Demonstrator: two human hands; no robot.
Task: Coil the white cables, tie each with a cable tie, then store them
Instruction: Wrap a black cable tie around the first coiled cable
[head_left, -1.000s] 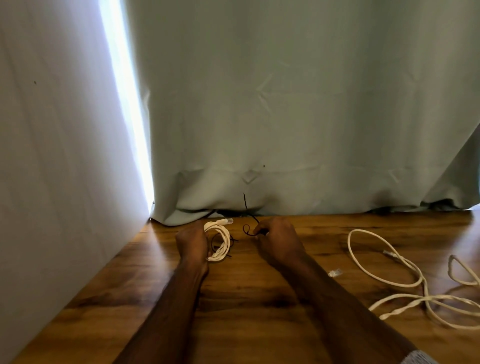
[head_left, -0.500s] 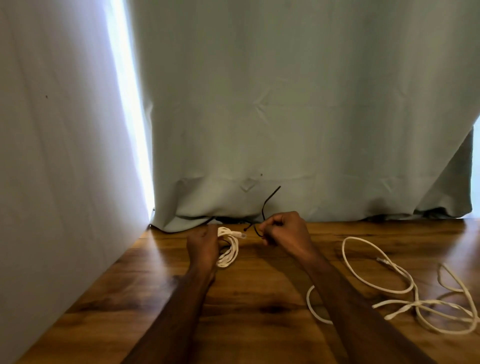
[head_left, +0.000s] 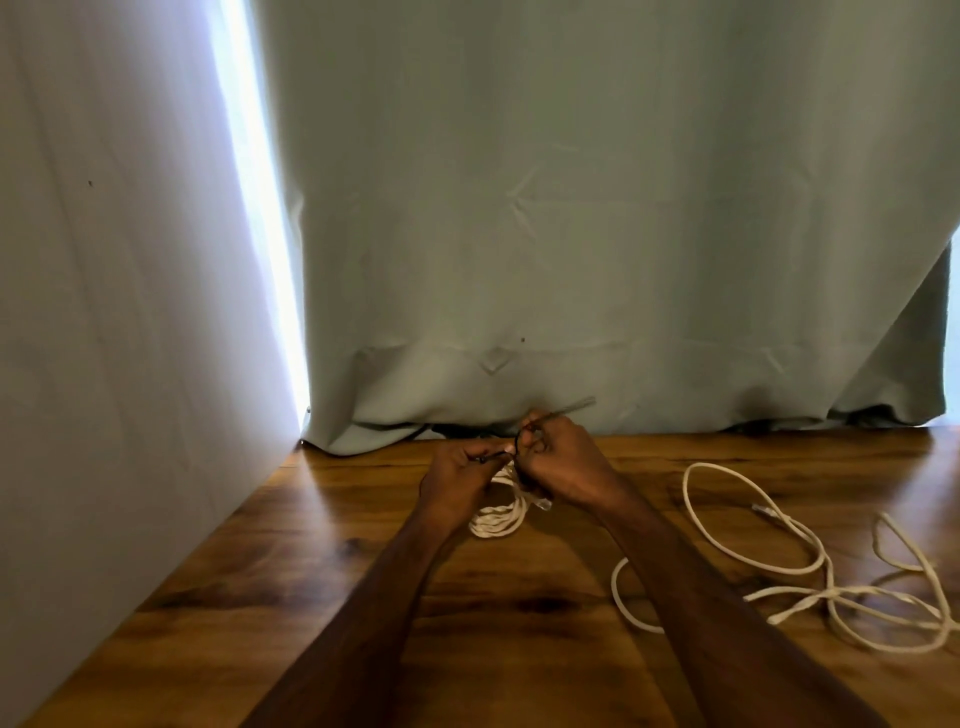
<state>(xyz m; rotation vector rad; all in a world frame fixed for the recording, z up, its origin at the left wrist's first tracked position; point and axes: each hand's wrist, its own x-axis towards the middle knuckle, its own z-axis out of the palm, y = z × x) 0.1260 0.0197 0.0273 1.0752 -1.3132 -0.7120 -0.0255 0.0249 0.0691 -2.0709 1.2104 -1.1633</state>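
We find no readable text, label, brand, number or sign anywhere here: nothing we can make out carries any lettering at all.

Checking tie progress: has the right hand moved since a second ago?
Yes. The right hand has closed in leftward on the left hand, meeting over the coil, judged against the curtain hem.

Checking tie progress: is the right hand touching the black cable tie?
Touching. The head view shows the right hand pinching the black cable tie, its tail sticking out above the fingers.
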